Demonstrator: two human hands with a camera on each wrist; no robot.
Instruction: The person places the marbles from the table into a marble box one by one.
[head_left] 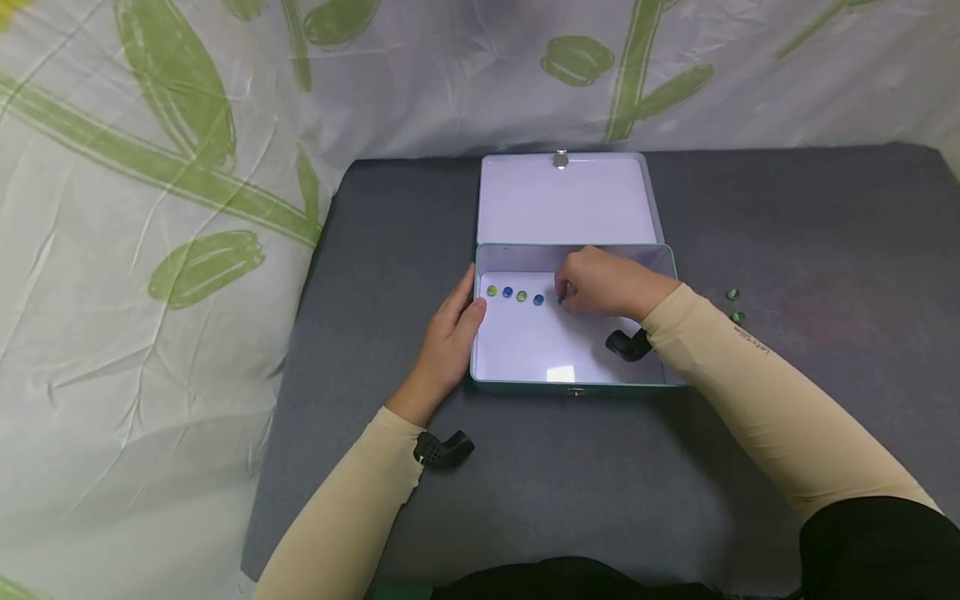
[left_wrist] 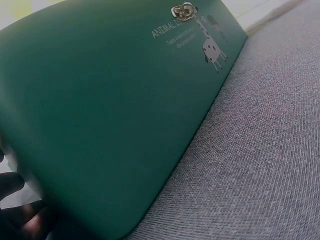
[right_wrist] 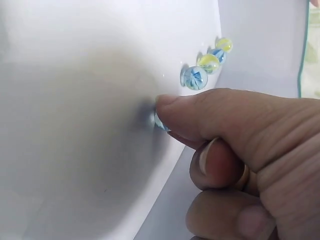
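A green box (left_wrist: 100, 100) with a white inside stands with its lid (head_left: 566, 200) tipped back. My left hand (head_left: 446, 346) rests against the box's left side, fingers stretched along the outer wall and thumb at the rim. Inside the box my right hand (head_left: 611, 283) pinches a clear, blue-patterned marble (right_wrist: 160, 121) between thumb and forefinger, close to the floor. That marble is mostly hidden by the fingertips. To its left runs a row of yellow and blue glass marbles; the nearest is a blue marble (right_wrist: 195, 78), and a yellow marble (head_left: 492, 291) lies at the far left end.
Two green marbles (head_left: 735, 304) lie on the grey tabletop (head_left: 825, 242) right of the box, beside my right forearm. A metal clasp (head_left: 560, 158) sits on the lid's edge. Behind the table hangs a white sheet (head_left: 465, 83) with green leaves.
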